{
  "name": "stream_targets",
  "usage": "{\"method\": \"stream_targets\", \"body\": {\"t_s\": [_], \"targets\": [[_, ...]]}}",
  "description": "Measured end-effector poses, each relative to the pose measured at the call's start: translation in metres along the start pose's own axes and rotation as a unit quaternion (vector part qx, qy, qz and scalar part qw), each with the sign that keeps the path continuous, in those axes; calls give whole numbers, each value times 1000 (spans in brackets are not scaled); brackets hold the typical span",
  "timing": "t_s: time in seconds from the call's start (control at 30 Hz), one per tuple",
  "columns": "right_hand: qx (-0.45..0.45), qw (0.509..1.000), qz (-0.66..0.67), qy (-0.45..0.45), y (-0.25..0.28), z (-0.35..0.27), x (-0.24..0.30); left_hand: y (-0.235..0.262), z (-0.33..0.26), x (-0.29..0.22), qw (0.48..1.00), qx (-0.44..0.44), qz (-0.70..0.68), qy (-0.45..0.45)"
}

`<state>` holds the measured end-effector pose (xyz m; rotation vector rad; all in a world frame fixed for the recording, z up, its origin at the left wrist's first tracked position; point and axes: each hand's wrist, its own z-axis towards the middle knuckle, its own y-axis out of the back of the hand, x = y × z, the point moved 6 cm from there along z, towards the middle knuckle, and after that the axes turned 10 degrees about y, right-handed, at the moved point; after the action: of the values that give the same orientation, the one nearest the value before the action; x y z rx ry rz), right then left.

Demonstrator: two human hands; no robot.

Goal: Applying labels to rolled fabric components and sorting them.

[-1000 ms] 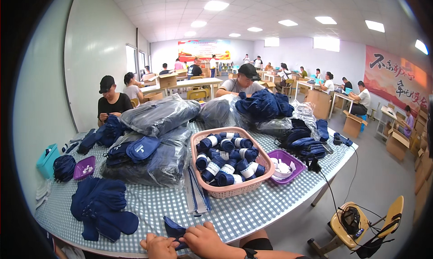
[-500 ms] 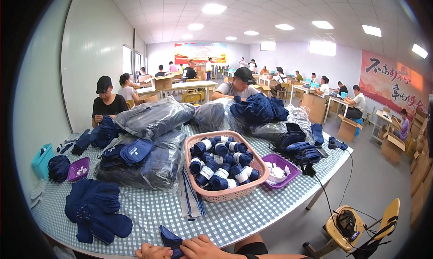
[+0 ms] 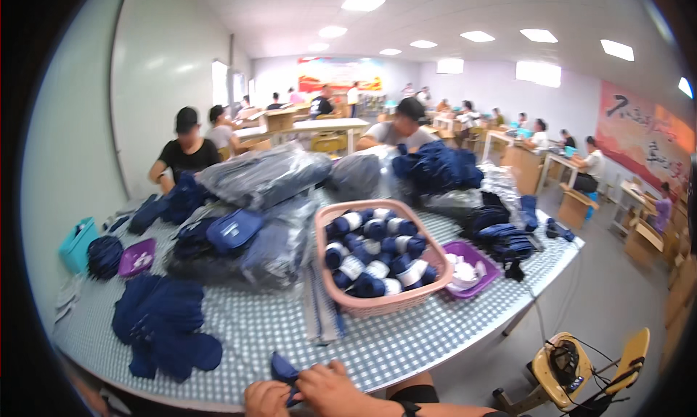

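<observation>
At the table's near edge, my left hand point(image 3: 266, 399) and my right hand point(image 3: 330, 389) are side by side, fingers closed on a dark navy piece of cloth point(image 3: 284, 368). Its narrow end sticks up between them; the rest is hidden by my fingers. Beyond my hands stands a pink plastic basket point(image 3: 385, 309), full of rolled navy cloth bundles point(image 3: 375, 229) with white paper bands. Left of my hands lies a loose pile of navy cloth pieces point(image 3: 160, 319). Flat grey-and-blue strips point(image 3: 321, 308) rest against the basket's left side.
Purple trays stand right of the basket point(image 3: 496, 272) and at the left point(image 3: 136, 259), both holding white pieces. Clear plastic sacks point(image 3: 268, 174) are heaped mid-table. A blue-green bin point(image 3: 75, 246) stands by the wall. At right is a yellow chair point(image 3: 563, 366) with cables. Co-workers sit across the table.
The whole view has shifted, so the table and my hands appear farther right, and it is blurrier. Both hands still hold the navy cloth, with its tip showing smaller.
</observation>
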<state>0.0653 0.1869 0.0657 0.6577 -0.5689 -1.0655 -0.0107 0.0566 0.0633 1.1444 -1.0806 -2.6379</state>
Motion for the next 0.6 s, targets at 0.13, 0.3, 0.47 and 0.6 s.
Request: {"method": "stream_targets", "body": {"t_s": [0.13,0.3,0.47,0.6], "targets": [[23,997,-12,-72,-5,7,-4,10,-8,-9,993,-43,68,-86],[50,994,-31,-94,-8,16,-10,8,0,-4,997,-15,68,-32],[36,993,-53,-103,-10,25,-19,1,7,-4,982,-21,188,-18],[70,987,-58,-131,-13,29,-25,2,12,-8,969,-52,240,-33]]}}
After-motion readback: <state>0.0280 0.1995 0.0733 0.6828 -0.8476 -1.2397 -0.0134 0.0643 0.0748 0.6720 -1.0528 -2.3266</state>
